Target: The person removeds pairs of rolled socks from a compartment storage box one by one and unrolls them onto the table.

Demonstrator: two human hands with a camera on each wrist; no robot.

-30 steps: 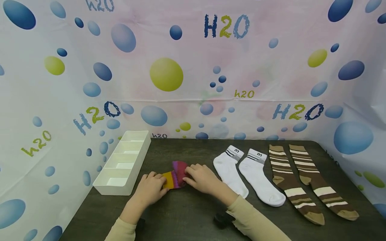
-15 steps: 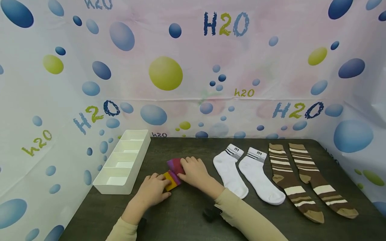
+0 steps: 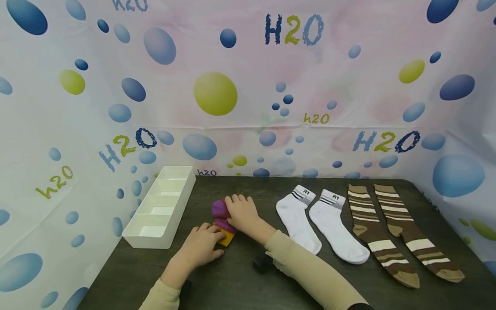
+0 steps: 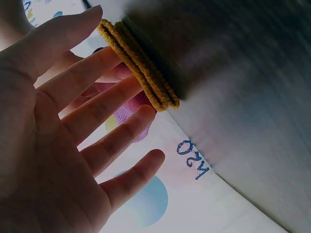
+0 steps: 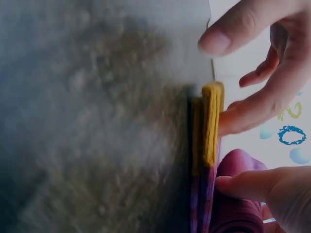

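A pair of colourful socks (image 3: 220, 209), yellow, purple and dark red, lies partly rolled on the dark table. My left hand (image 3: 200, 244) rests on the flat yellow end, its fingers nearly straight with the tips on the fabric in the left wrist view. The yellow end (image 5: 213, 124) shows as stacked layers standing edge-on in the right wrist view. My right hand (image 3: 242, 214) grips the rolled purple and red part, thumb against the roll (image 5: 238, 208) and fingers behind it. The right hand hides much of the roll in the head view.
A white box (image 3: 159, 211) with several compartments stands to the left. White ankle socks (image 3: 337, 232) lie flat to the right, and brown striped long socks (image 3: 381, 241) beyond them. A bubble-printed sheet (image 3: 248, 107) hangs behind the table (image 3: 232, 284).
The right hand has moved left and away from me with the roll. The colourful socks have turned, so the rolled part now lies farther back than the yellow end. The left hand shifted only slightly.
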